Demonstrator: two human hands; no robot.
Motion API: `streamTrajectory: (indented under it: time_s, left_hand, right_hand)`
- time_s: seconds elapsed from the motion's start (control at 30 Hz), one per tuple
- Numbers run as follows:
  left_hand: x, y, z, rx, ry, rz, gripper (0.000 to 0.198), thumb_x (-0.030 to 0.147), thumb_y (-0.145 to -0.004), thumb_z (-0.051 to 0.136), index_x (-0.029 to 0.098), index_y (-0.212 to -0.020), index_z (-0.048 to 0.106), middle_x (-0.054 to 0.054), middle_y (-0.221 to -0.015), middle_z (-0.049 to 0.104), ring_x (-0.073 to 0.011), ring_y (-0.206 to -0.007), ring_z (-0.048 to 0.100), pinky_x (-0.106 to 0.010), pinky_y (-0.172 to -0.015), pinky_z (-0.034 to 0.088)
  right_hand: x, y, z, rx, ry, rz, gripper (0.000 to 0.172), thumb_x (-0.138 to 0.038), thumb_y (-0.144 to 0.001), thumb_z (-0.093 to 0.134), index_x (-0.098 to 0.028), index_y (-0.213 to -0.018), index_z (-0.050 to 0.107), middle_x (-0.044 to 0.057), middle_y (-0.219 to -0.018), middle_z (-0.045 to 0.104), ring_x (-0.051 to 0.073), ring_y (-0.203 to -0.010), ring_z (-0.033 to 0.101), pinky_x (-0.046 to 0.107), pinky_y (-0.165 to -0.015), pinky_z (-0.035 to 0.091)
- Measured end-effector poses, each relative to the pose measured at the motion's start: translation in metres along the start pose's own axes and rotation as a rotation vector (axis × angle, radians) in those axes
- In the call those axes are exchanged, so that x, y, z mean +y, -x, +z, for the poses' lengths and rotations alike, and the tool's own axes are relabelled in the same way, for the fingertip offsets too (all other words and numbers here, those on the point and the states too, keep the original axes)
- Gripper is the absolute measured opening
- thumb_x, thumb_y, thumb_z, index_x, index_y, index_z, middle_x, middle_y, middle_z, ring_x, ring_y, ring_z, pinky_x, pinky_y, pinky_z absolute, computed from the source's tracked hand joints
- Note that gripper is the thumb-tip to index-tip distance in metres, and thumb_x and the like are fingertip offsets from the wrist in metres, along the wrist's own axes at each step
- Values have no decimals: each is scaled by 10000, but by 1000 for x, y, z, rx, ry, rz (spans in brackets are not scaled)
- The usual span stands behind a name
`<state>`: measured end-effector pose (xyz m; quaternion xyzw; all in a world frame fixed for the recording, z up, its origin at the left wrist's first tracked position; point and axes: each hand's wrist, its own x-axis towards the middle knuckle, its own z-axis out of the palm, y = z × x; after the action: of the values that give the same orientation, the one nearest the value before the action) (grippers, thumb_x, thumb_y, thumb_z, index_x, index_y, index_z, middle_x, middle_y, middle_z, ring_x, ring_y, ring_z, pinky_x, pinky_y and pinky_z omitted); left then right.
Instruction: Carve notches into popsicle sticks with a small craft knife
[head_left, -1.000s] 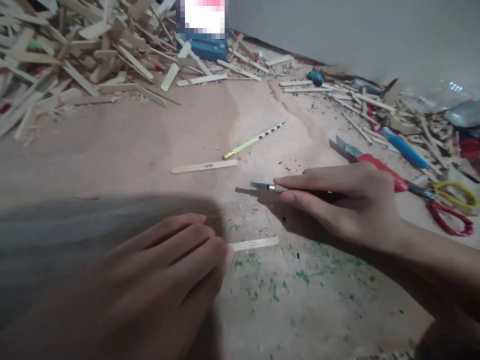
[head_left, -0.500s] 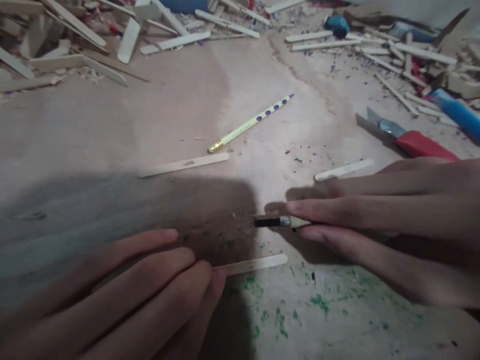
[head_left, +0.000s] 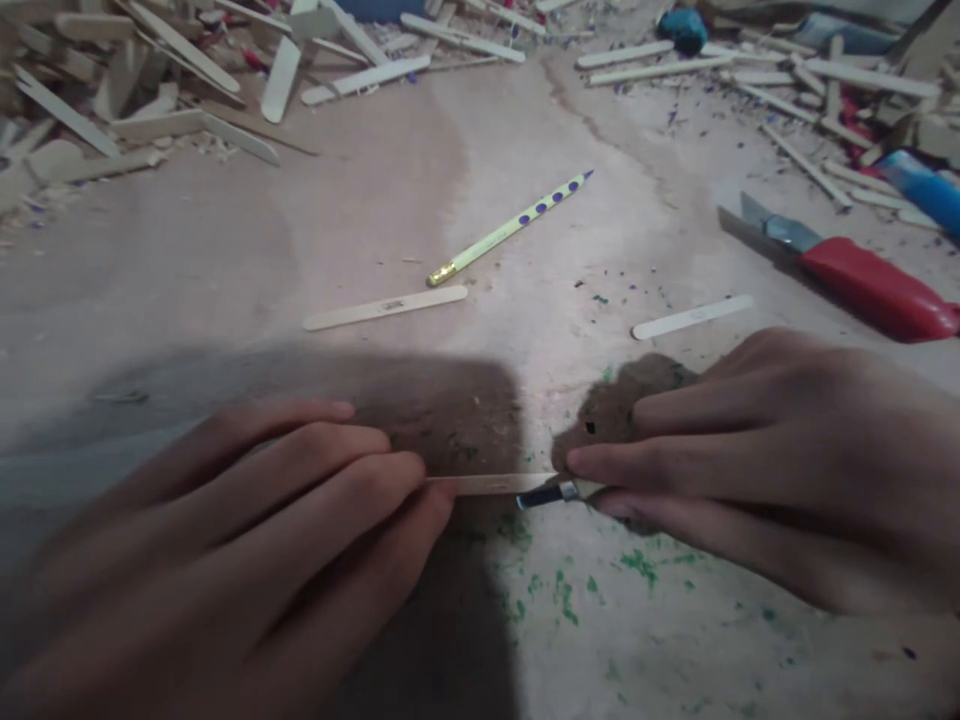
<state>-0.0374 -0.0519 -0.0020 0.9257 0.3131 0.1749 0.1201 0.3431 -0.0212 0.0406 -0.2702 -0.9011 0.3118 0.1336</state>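
Observation:
My left hand (head_left: pixel 300 520) pinches the left end of a wooden craft stick (head_left: pixel 480 485) between thumb and fingertips, hiding that end. In my right hand (head_left: pixel 735 460) is a small carving chisel (head_left: pixel 544 495) with a dark flat blade, a bright edge and a metal collar; the fingers cover most of its pale handle. The blade lies at the near side of the stick's right part, pointing left. Whether it touches the wood I cannot tell. The stick's right tip reaches my right fingertips.
Beyond my hands lie a craft stick (head_left: pixel 386 307) with a dark mark, another craft stick (head_left: pixel 694 316) and a yellow pencil (head_left: pixel 510 230) with purple dots. A red-handled knife (head_left: pixel 862 270) rests at right. Wood scraps (head_left: pixel 172 80) pile along the back; green flecks mark the tabletop (head_left: pixel 675 640).
The held stick has moved up and levelled out, toward the chisel. My right hand has brought the chisel slightly down, its blade now beside the stick. The view has shifted a little.

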Motion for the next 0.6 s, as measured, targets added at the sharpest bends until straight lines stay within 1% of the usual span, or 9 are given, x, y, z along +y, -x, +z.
streamTrajectory:
  time_s: [0.03, 0.1, 0.17, 0.23, 0.3, 0.4, 0.5, 0.6]
  left_hand:
    - [1, 0, 0, 10, -13, -13, 523, 16, -1132, 613, 384, -1421, 847, 105, -1445, 928, -249, -1389, 790, -455, -1476, 523]
    - [2, 0, -1, 9, -19, -12, 505, 53, -1154, 589, 400, -1428, 832, 130, -1445, 926, -231, -1396, 792, -440, -1491, 509]
    - [4, 0, 0, 2, -15, -22, 488, 39, -1165, 589, 376, -1428, 824, 121, -1423, 930, -220, -1395, 789, -433, -1520, 479]
    - [6, -1, 1, -8, -16, -32, 477, 12, -1170, 612, 357, -1417, 827, 106, -1407, 935, -221, -1386, 787, -438, -1528, 476]
    - [7, -1, 1, -19, -15, -32, 470, 10, -1171, 634, 359, -1412, 835, 98, -1417, 935, -231, -1390, 786, -449, -1521, 488]
    - [6, 0, 1, -4, 0, -52, 463, 23, -1179, 629, 372, -1398, 839, 97, -1417, 929, -228, -1385, 784, -437, -1518, 485]
    - [4, 2, 0, -10, -10, -21, 483, 7, -1166, 617, 361, -1427, 817, 93, -1412, 931, -233, -1396, 764, -434, -1546, 453]
    - [2, 1, -1, -26, -18, 12, 497, -24, -1152, 625, 328, -1449, 812, 78, -1412, 931, -233, -1414, 756, -436, -1554, 437]
  right_hand:
    - [0, 1, 0, 5, -4, 2, 233, -202, -1374, 595, -207, -1332, 825, 37, -1099, 901, 190, -932, 808, 355, -841, 601]
    - [1, 1, 0, 18, 10, 8, 234, -211, -1380, 593, -218, -1361, 826, 27, -1102, 906, 188, -919, 807, 359, -838, 606]
    - [2, 1, -1, 21, 21, 13, 218, -234, -1385, 611, -228, -1416, 827, 13, -1126, 918, 181, -939, 829, 349, -825, 610]
    - [4, 0, -2, 22, 29, 15, 215, -232, -1384, 620, -230, -1451, 824, 10, -1153, 926, 181, -971, 849, 341, -826, 616]
    - [6, -1, -2, 21, 32, -1, 229, -252, -1388, 613, -214, -1442, 832, 16, -1130, 922, 189, -962, 856, 343, -807, 617]
    - [8, -3, 0, 12, 57, -17, 306, -277, -1403, 573, -179, -1412, 863, 45, -1121, 922, 200, -947, 871, 349, -760, 603]
    - [8, -4, 2, 3, 84, -34, 361, -288, -1407, 548, -167, -1386, 888, 70, -1160, 935, 216, -967, 895, 371, -749, 598]
    - [7, -4, 2, -8, 121, -43, 374, -284, -1404, 542, -165, -1382, 896, 73, -1125, 929, 237, -987, 910, 392, -751, 598]
